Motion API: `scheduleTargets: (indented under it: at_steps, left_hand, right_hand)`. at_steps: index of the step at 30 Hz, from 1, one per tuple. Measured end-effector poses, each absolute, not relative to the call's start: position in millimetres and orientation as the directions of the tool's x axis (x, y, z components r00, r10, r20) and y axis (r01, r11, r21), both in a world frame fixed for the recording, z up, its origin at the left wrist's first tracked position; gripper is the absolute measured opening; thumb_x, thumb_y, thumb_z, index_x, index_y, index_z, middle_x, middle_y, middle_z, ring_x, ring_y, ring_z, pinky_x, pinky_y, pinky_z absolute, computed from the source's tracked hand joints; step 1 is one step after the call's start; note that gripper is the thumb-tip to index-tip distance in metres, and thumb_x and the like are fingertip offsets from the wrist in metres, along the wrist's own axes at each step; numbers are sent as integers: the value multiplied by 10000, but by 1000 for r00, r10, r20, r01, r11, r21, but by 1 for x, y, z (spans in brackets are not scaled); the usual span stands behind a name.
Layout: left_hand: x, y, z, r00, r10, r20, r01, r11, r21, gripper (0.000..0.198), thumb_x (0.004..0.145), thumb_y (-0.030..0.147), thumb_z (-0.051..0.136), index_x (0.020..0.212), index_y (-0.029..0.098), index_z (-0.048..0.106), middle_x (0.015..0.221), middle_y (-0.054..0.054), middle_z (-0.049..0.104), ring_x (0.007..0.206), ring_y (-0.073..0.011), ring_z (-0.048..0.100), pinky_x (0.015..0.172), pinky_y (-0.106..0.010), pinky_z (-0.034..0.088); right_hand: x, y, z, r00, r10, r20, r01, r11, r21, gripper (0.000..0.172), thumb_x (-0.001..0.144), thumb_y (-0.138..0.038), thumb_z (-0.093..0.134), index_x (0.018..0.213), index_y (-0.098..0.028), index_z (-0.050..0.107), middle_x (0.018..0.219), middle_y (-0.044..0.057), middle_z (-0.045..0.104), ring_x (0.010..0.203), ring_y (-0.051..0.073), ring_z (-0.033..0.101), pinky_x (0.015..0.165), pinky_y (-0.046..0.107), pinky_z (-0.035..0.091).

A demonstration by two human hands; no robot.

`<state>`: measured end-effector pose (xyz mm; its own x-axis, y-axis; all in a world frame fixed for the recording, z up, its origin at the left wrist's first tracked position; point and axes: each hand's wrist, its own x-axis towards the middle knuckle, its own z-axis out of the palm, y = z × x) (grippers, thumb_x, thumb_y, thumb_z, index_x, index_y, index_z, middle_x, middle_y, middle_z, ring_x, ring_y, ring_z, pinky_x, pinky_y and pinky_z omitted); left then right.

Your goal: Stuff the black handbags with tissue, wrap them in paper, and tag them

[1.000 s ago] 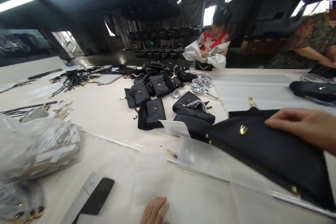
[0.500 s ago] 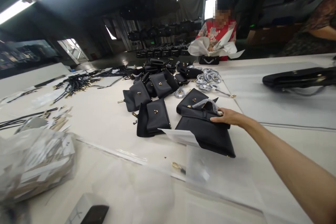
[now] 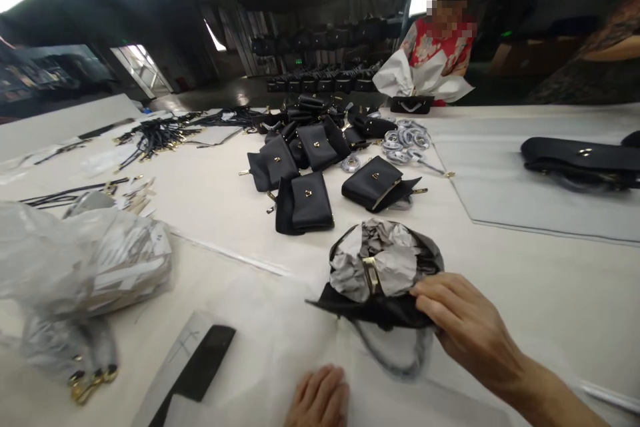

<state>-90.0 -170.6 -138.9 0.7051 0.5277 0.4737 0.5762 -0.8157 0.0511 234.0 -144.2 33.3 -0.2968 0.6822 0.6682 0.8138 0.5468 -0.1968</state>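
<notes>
My right hand (image 3: 460, 320) grips the edge of the flap of a black handbag (image 3: 370, 310) at the centre right of the table. The bag faces up, its flap folded towards me, with crumpled grey stuffing paper (image 3: 387, 240) filling its mouth. A gold clasp piece (image 3: 371, 275) shows in the middle of the opening. The wrapped handle (image 3: 387, 353) hangs out on my side. My left hand (image 3: 321, 397) lies at the bottom edge on thin white sheeting (image 3: 270, 347), fingers stretched out and holding nothing visible.
Several black bags (image 3: 307, 200) lie ahead, near coiled wrapped straps (image 3: 405, 140). Black straps (image 3: 155, 140) lie at the far left. A plastic bag of tags (image 3: 120, 260) and a dark strip (image 3: 200, 363) are nearer. A co-worker (image 3: 445, 47) handles white paper opposite.
My right hand has drawn the handbag towards me, off the other bags, and it now faces up with its flap open and stuffing showing. My left hand has come into view at the bottom.
</notes>
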Motion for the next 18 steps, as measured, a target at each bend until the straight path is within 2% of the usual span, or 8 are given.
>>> scheduleTargets:
  at_steps: [2,5,7,9,12,14,16,18]
  left_hand:
    - [-89,-174,-121,717,541,439,571,-817,75,269,949,265,480,1173,260,630,1160,-19,706,1064,-178,653,910,-300,509]
    - [-85,-178,-101,683,635,361,628,-763,153,339,940,220,478,1264,241,576,1199,-37,681,1109,-207,615,980,-355,471]
    - [-83,-180,-95,681,656,326,634,-751,187,341,931,199,483,1257,240,577,1217,-39,670,1124,-213,600,991,-367,463]
    - [-82,-182,-96,695,658,291,625,-752,209,312,925,194,496,1216,244,596,1245,-32,656,1148,-210,588,1001,-366,458]
    - [-81,-184,-100,690,675,262,627,-738,250,292,911,175,514,1178,245,611,1267,-30,642,1178,-205,572,1023,-374,447]
    - [-79,-182,-98,668,714,209,641,-695,327,314,897,156,522,1186,243,610,1271,-35,635,1191,-211,561,1033,-394,437]
    - [-78,-175,-88,647,756,94,653,-614,443,309,894,171,524,1181,234,619,1284,-48,625,1204,-236,546,1033,-431,428]
    - [-74,-161,-67,658,749,-72,648,-516,560,245,924,237,492,1098,209,663,1224,-74,654,1167,-266,566,1011,-459,435]
  right_hand:
    - [229,-173,23,-335,676,656,815,558,-158,293,831,24,456,900,-216,608,975,52,714,938,190,629,865,348,493]
    - [232,-192,7,-321,732,601,834,519,-187,330,809,46,402,884,-209,598,974,58,712,934,191,638,828,339,511]
    - [236,-190,4,-297,754,586,844,494,-209,347,799,39,383,894,-213,601,946,56,708,923,194,645,818,351,522]
    - [240,-182,10,-296,744,599,845,496,-199,370,781,37,381,938,-211,606,948,58,706,957,202,649,877,391,525]
    - [245,-179,44,-293,701,650,854,498,-151,388,767,36,399,989,-208,603,1001,65,709,1021,206,648,1010,457,481]
    - [250,-195,79,-312,686,658,854,505,-122,330,791,16,442,966,-218,596,1016,59,714,1016,200,654,1049,465,458]
    - [255,-229,117,-357,687,633,846,525,-92,243,824,-29,502,931,-230,587,1021,49,718,994,196,662,1043,449,462]
    - [257,-277,152,-392,693,605,842,535,-67,167,860,-80,532,915,-229,584,1035,54,719,996,201,665,1024,429,470]
